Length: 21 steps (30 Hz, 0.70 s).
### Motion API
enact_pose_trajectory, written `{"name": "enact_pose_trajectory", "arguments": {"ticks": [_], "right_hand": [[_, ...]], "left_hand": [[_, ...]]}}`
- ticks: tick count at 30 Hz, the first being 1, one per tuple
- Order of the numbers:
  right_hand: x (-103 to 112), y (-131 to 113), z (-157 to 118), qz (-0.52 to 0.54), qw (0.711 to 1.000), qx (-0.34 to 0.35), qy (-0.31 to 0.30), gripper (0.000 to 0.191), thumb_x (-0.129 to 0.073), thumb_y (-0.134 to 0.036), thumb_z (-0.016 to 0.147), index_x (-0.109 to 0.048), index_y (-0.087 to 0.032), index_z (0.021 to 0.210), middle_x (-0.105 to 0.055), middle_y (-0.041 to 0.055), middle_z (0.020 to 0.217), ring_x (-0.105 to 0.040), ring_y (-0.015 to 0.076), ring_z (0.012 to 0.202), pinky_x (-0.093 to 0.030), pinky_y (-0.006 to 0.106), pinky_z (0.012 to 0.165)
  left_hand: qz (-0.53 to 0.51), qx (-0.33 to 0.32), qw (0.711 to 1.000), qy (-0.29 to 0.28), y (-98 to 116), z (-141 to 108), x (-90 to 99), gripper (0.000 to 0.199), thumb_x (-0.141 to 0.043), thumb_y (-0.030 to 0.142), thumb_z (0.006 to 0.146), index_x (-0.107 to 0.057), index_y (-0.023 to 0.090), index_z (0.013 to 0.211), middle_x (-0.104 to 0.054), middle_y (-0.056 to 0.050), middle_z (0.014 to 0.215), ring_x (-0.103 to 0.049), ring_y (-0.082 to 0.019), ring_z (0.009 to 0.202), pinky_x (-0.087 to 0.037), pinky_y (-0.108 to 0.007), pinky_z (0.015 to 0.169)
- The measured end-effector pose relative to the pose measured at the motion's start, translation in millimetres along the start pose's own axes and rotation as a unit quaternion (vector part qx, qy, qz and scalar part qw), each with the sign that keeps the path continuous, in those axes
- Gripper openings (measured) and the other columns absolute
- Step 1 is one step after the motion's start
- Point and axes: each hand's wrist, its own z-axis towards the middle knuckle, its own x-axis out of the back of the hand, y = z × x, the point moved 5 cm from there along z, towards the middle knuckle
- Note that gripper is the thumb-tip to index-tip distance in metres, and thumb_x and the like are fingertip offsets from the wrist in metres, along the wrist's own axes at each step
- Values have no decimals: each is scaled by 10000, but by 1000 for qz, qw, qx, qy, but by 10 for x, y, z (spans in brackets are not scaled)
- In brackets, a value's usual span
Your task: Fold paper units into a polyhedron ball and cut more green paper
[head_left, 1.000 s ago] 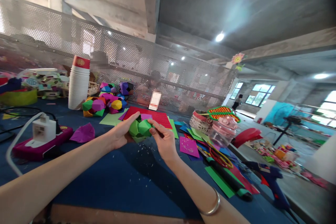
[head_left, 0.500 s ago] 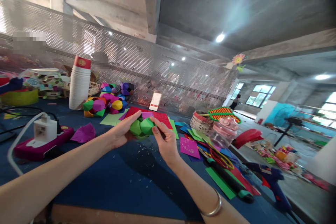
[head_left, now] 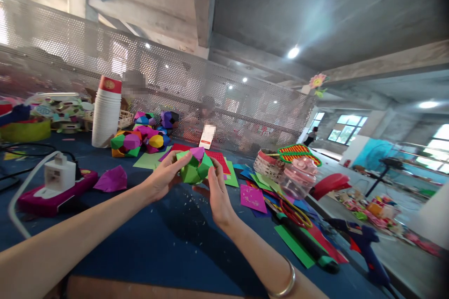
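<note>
A folded paper piece [head_left: 194,169], mostly green with a purple part on top, is held above the middle of the blue table. My left hand [head_left: 167,175] grips its left side, thumb over the front. On its right side, my right hand [head_left: 219,191] presses with thumb and fingers. A loose purple folded piece [head_left: 111,179] lies on the table left of my hands. Finished-looking multicoloured paper balls [head_left: 126,144] are grouped farther back on the left. Behind the held piece lies a red sheet [head_left: 219,158].
Stacked paper cups [head_left: 106,114] and a power strip with a white plug [head_left: 59,173] stand left. Right are a plastic jar [head_left: 299,177], coloured paper, scissors [head_left: 296,212], a black-handled tool [head_left: 308,243] and a blue glue gun [head_left: 368,243]. A phone [head_left: 207,137] leans against the mesh screen.
The green piece has been turned and tilted, so its purple part now shows at the top centre. My right hand is more upright along its side.
</note>
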Motion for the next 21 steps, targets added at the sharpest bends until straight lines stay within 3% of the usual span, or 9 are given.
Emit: {"name": "enact_pose_trajectory", "arguments": {"ticks": [6, 9, 12, 14, 17, 21], "right_hand": [[18, -8, 9, 12, 1000, 8, 5, 538, -456, -556, 1010, -401, -319, 1490, -603, 79, 1442, -680, 242, 1150, -616, 365, 790], [36, -43, 24, 9, 1000, 14, 4, 528, -481, -542, 998, -429, -316, 1472, -641, 73, 1382, -692, 237, 1110, -609, 382, 834], [51, -82, 26, -31, 999, 29, 3, 514, -516, -541, 977, -487, -318, 1439, -642, 61, 1365, -657, 237, 1163, -582, 387, 918], [62, -116, 19, -70, 996, 51, 7, 493, -542, -522, 966, -535, -313, 1412, -651, 56, 1342, -633, 244, 1189, -561, 388, 951], [74, -166, 2, -128, 987, 92, 19, 450, -579, -471, 950, -597, -313, 1371, -668, 54, 1304, -600, 261, 1219, -543, 396, 963], [47, -178, -23, -147, 982, 119, 16, 422, -568, -473, 962, -613, -306, 1347, -641, 63, 1337, -556, 266, 1268, -515, 409, 999]], "left_hand": [[105, 8, 994, -27, 27, -6, 6, 535, -911, 475, 670, -553, 219, 974, -661, -16, 902, -683, -200, 819, -563, -288, 685], [200, -76, 976, -32, 134, 16, 23, 507, -874, 415, 721, -563, 214, 1067, -660, -69, 1061, -663, -249, 1031, -542, -322, 839], [240, -150, 956, -78, 218, 17, -8, 702, -837, 282, 739, -485, 232, 1345, -625, -124, 1271, -594, -288, 1239, -476, -393, 1031], [266, -184, 938, -123, 241, 7, -44, 801, -791, 216, 743, -424, 254, 1455, -593, -131, 1350, -574, -295, 1276, -433, -439, 1099], [336, -245, 895, -163, 247, -19, -91, 728, -704, 140, 751, -504, 270, 1439, -581, -116, 1405, -532, -306, 1330, -363, -463, 1171], [392, -299, 857, -150, 208, -42, -119, 598, -549, 67, 738, -618, 239, 1306, -633, -110, 1327, -553, -290, 1291, -398, -432, 1134]]}}
